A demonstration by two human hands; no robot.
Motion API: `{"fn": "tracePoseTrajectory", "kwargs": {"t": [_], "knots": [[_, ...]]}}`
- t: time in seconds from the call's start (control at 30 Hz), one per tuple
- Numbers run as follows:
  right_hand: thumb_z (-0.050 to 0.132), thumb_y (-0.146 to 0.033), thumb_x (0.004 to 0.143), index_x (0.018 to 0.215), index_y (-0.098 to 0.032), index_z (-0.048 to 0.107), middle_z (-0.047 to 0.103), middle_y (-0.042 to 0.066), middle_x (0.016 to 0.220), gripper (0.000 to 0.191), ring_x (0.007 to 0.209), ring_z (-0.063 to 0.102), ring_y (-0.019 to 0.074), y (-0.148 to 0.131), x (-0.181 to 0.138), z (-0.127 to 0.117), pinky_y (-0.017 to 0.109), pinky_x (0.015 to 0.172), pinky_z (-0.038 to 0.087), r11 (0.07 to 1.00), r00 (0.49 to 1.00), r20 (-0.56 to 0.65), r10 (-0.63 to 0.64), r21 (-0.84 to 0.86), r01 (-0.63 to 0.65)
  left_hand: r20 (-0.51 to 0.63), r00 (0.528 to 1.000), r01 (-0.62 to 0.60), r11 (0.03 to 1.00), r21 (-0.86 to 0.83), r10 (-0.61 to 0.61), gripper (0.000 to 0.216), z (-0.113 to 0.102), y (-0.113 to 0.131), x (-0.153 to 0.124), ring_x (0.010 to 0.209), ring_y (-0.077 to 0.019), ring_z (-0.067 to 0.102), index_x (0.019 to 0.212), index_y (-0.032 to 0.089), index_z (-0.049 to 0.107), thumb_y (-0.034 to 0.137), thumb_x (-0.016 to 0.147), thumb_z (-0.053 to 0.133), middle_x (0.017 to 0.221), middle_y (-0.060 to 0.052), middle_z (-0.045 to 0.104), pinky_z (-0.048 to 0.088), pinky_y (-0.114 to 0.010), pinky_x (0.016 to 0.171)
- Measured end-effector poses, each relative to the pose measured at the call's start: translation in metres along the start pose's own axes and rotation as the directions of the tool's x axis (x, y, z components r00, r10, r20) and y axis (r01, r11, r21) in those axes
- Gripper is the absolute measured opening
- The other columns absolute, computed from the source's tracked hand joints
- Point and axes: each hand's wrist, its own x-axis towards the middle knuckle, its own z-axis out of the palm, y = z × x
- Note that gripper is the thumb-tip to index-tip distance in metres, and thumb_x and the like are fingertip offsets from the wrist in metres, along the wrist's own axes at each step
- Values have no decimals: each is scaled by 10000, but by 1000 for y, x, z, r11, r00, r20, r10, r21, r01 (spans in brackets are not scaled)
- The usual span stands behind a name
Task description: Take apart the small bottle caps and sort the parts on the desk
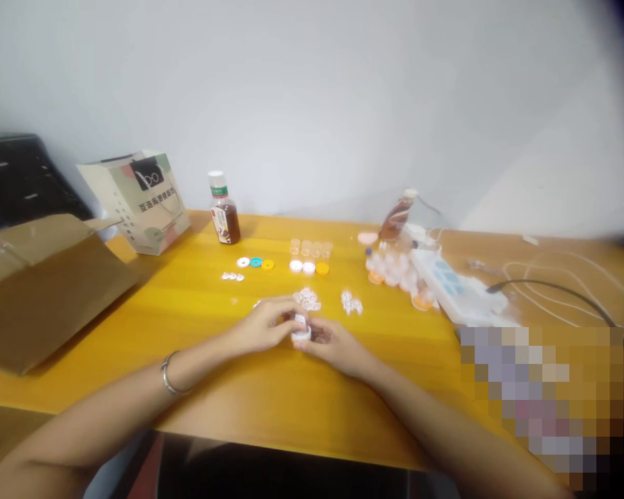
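Note:
Near the front middle of the table, my left hand [273, 322] and my right hand [340, 346] meet around a small white round cap [301, 335]. My right fingers grip the cap from its right side. The left thumb and fingers pinch a small white piece [300, 320] at the top of the cap; whether it sits inside is blurred. Just beyond my hands lies a pile of small clear-white plastic pieces [306, 299]. A smaller cluster of white pieces [352, 303] is to its right. Part of another white piece shows behind my left hand.
Farther back stand a row of clear cups [312, 248], white and yellow caps [308, 267], and white, blue and yellow rings [256, 263]. Brown-liquid bottles [226, 215], a paper bag [153, 201], a cardboard box [46, 284], a bagged bundle [397, 270] and a power strip [447, 284] surround them.

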Motion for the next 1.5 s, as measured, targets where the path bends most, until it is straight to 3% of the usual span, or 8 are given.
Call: {"fn": "tracePoseTrajectory", "kwargs": {"t": [0.07, 0.17, 0.47, 0.63, 0.8, 1.0, 1.13, 1.5], "knots": [[672, -389, 675, 834, -163, 604, 551, -19, 713, 286, 653, 499, 115, 0, -2, 2, 250, 643, 416, 994, 1000, 19, -19, -105, 20, -220, 975, 17, 999, -48, -28, 111, -5, 2, 1, 704, -115, 540, 854, 165, 586, 229, 832, 498, 780, -19, 594, 437, -238, 663], [638, -387, 715, 860, -174, 616, 558, -8, 720, 259, 639, 491, 117, -3, -5, 4, 244, 611, 420, 974, 998, 52, -44, -221, 54, -481, 877, -47, 994, -94, -4, 119, -19, 5, 2, 689, -109, 532, 903, 170, 567, 251, 830, 520, 776, -19, 578, 434, -232, 654], [656, -328, 718, 1081, -276, 597, 493, 41, 956, 372, 945, 472, 196, -9, -10, -11, 353, 893, 379, 768, 982, 49, -180, -617, 172, -294, 952, 14, 972, -234, -85, 268, -7, -7, -6, 756, -120, 537, 1056, 192, 580, 271, 800, 564, 884, -44, 596, 444, -254, 709], [689, -347, 682, 993, -236, 615, 476, 53, 974, 339, 957, 442, 208, -3, -7, -15, 356, 890, 375, 688, 982, 76, -174, -704, 176, -252, 960, 18, 922, -386, -124, 180, 2, -6, -9, 703, -110, 556, 859, 155, 603, 265, 728, 657, 780, -26, 619, 446, -236, 680], [720, -416, 632, 1009, -240, 595, 496, 59, 1009, 434, 979, 442, 225, -3, -6, -16, 368, 883, 370, 662, 981, 96, -171, -726, 187, -265, 963, -34, 944, -329, -58, 195, 4, -8, -13, 631, -99, 516, 777, 145, 606, 258, 663, 718, 708, -14, 606, 415, -222, 604], [629, -414, 735, 927, -257, 605, 585, 38, 974, 250, 954, 509, 209, -15, -9, -13, 372, 881, 371, 803, 954, -73, -291, -560, 202, -309, 951, -74, 979, -191, 12, 193, 7, -7, -15, 603, -89, 480, 761, 147, 604, 275, 669, 715, 675, -2, 566, 399, -216, 578], [579, -363, 785, 873, -238, 625, 641, 23, 902, 160, 868, 568, 185, -17, -9, -8, 342, 834, 401, 916, 954, -163, -250, -358, 179, -324, 945, -73, 995, -72, 46, 172, 10, 0, -17, 598, -85, 475, 751, 156, 599, 288, 698, 696, 653, 11, 556, 390, -207, 575], [588, -424, 766, 852, -220, 660, 658, 0, 841, 232, 858, 586, 166, -25, -1, 0, 317, 837, 422, 993, 992, -79, -101, 46, 105, -287, 956, -117, 976, -183, 60, 218, 6, 12, -16, 677, -114, 551, 930, 163, 608, 255, 739, 661, 775, -37, 609, 460, -246, 648]]}}
